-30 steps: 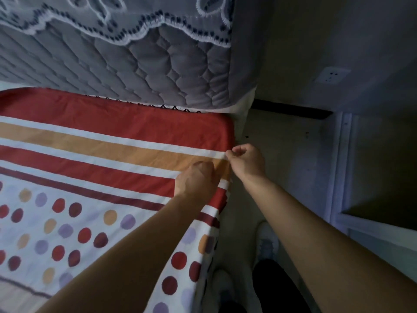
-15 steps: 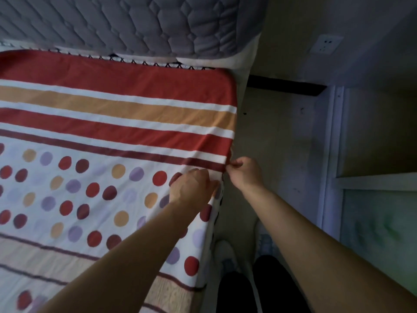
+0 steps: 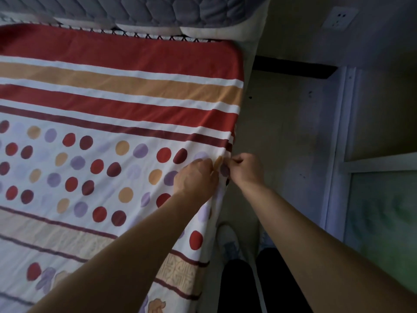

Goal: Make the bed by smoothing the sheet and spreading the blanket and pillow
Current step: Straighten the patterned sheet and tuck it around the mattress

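A sheet (image 3: pixel 108 123) with red, orange and white stripes and coloured dots covers the bed, lying mostly flat. At its right edge my left hand (image 3: pixel 195 178) rests on top with fingers curled into the fabric. Just beside it, off the bed's side, my right hand (image 3: pixel 247 169) pinches the sheet's edge. A small fold of cloth bunches between the two hands. A grey quilted blanket (image 3: pixel 171 12) lies piled along the far end of the bed. No pillow can be made out.
A narrow floor strip (image 3: pixel 282 132) runs along the bed's right side, where my feet in pale shoes (image 3: pixel 228 240) stand. A white-framed cabinet or door (image 3: pixel 338 143) bounds it on the right. A wall socket (image 3: pixel 338 18) sits at the top right.
Both hands have slid along the sheet's right edge toward me, from the orange and red stripes down to the dotted band. The view has shifted with them, showing less of the blanket.
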Tool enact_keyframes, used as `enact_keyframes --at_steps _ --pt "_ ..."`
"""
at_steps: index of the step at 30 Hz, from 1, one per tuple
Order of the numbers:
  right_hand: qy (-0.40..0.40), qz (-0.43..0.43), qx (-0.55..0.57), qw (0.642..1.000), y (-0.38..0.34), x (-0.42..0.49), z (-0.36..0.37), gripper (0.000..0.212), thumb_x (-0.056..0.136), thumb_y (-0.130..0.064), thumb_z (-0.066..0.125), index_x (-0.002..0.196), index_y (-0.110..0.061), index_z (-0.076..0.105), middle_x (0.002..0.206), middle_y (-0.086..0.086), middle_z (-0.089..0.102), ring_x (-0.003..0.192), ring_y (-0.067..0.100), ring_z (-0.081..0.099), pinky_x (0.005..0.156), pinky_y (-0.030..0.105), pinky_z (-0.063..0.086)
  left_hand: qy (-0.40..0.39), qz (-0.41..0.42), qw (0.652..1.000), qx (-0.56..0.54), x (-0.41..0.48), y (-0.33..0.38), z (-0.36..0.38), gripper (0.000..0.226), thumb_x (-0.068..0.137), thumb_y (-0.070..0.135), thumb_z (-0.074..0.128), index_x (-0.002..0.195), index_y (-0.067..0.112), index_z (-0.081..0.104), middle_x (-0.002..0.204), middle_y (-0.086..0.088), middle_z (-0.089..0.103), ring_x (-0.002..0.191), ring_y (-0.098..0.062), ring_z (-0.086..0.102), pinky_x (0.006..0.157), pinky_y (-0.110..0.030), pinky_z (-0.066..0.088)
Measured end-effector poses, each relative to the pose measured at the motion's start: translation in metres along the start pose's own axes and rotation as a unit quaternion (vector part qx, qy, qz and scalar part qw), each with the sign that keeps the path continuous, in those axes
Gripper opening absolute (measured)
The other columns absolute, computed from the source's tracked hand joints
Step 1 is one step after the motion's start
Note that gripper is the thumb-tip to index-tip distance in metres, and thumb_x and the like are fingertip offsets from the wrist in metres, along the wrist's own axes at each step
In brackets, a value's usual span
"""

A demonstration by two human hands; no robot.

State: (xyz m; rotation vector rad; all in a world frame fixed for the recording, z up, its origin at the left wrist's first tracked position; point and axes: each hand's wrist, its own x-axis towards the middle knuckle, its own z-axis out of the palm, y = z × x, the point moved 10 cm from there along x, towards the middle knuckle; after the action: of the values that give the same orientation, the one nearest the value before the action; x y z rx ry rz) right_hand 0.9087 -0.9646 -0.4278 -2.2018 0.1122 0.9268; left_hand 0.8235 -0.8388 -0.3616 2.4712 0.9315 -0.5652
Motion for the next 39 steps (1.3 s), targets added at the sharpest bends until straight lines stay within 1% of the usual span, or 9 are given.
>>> enact_keyframes --at_steps 4,9,12,16,20,26,30,33,39 --pt "0.029 0.016 -0.009 0.999 0.008 -0.004 -0.027 0.016 0.09 -0.028 0.071 0.088 -0.012 0.072 0.089 0.007 0.072 0.082 0.025 0.066 0.068 0.028 0.042 -0.029 -0.031 0.996 -0.079 -0.001 0.004 0.005 0.027 0.101 0.05 0.048 0.1 0.025 0.059 0.078 0.006 0.061 0.066 -0.011 0.061 0.049 -0.015 0.037" --pt "0.016 0.053 -0.006 0.998 0.032 0.0 -0.041 0.013 0.088 -0.026 0.074 0.091 -0.014 0.071 0.092 0.006 0.073 0.086 0.025 0.069 0.079 0.038 0.057 -0.045 -0.078 0.986 -0.138 0.0 0.016 0.017 0.031 0.101 0.053 0.048 0.11 0.027 0.063 0.08 0.011 0.059 0.063 -0.008 0.059 0.039 -0.006 0.033" --pt "-0.025 0.059 0.001 0.998 0.036 0.001 -0.037 0.018 0.086 -0.016 0.075 0.077 -0.02 0.06 0.079 -0.002 0.063 0.079 0.019 0.063 0.071 0.032 0.052 -0.058 -0.203 0.946 -0.246 -0.002 0.001 0.031 0.032 0.097 0.042 0.059 0.123 0.023 0.055 0.095 0.001 0.062 0.078 -0.016 0.063 0.044 -0.017 0.04" --pt "-0.026 0.042 0.016 0.999 0.031 0.001 -0.041 0.016 0.089 -0.016 0.072 0.089 -0.023 0.057 0.079 -0.007 0.054 0.071 0.01 0.053 0.059 0.023 0.04 -0.073 -0.269 0.925 -0.259 -0.006 -0.003 0.039 0.041 0.095 0.039 0.061 0.131 0.024 0.046 0.104 -0.004 0.059 0.086 -0.021 0.06 0.046 -0.024 0.038" --pt "-0.029 0.025 0.023 0.999 0.02 -0.004 -0.036 0.007 0.094 -0.021 0.067 0.091 -0.019 0.061 0.075 -0.009 0.059 0.07 0.006 0.058 0.053 0.019 0.038 -0.072 -0.244 0.935 -0.246 -0.012 -0.002 0.031 0.038 0.095 0.045 0.058 0.125 0.025 0.048 0.098 -0.001 0.058 0.081 -0.017 0.057 0.05 -0.024 0.036" --pt "-0.06 0.013 0.015 0.998 -0.002 -0.008 -0.01 0.017 0.093 -0.035 0.069 0.099 -0.019 0.07 0.092 -0.003 0.068 0.091 0.019 0.067 0.088 0.038 0.058 -0.057 -0.159 0.984 -0.065 -0.014 -0.006 0.024 0.01 0.095 0.029 0.064 0.103 0.029 0.059 0.081 0.003 0.062 0.071 -0.012 0.062 0.06 -0.021 0.049" --pt "-0.076 0.003 0.007 0.997 -0.008 -0.014 0.004 0.021 0.092 -0.034 0.069 0.09 -0.014 0.072 0.087 0.0 0.072 0.085 0.019 0.07 0.081 0.035 0.058 -0.119 -0.137 0.982 -0.049 -0.021 -0.016 0.042 0.014 0.098 0.039 0.061 0.096 0.026 0.067 0.084 0.003 0.065 0.076 -0.012 0.063 0.066 -0.02 0.046" --pt "-0.054 -0.004 -0.001 0.999 -0.007 -0.014 0.006 0.018 0.091 -0.032 0.072 0.089 -0.014 0.074 0.084 -0.001 0.072 0.081 0.018 0.069 0.078 0.034 0.057 -0.075 -0.063 0.995 -0.003 -0.025 -0.011 0.045 0.015 0.097 0.039 0.062 0.098 0.025 0.067 0.08 0.005 0.062 0.072 -0.011 0.061 0.065 -0.019 0.05" --pt "-0.01 -0.002 0.028 1.0 0.0 -0.012 0.002 0.013 0.087 -0.025 0.077 0.092 -0.015 0.071 0.094 0.003 0.073 0.087 0.021 0.069 0.083 0.036 0.058 -0.067 -0.074 0.994 -0.031 -0.023 -0.015 0.052 0.015 0.1 0.032 0.057 0.101 0.021 0.066 0.084 0.007 0.06 0.079 -0.013 0.062 0.065 -0.024 0.046"
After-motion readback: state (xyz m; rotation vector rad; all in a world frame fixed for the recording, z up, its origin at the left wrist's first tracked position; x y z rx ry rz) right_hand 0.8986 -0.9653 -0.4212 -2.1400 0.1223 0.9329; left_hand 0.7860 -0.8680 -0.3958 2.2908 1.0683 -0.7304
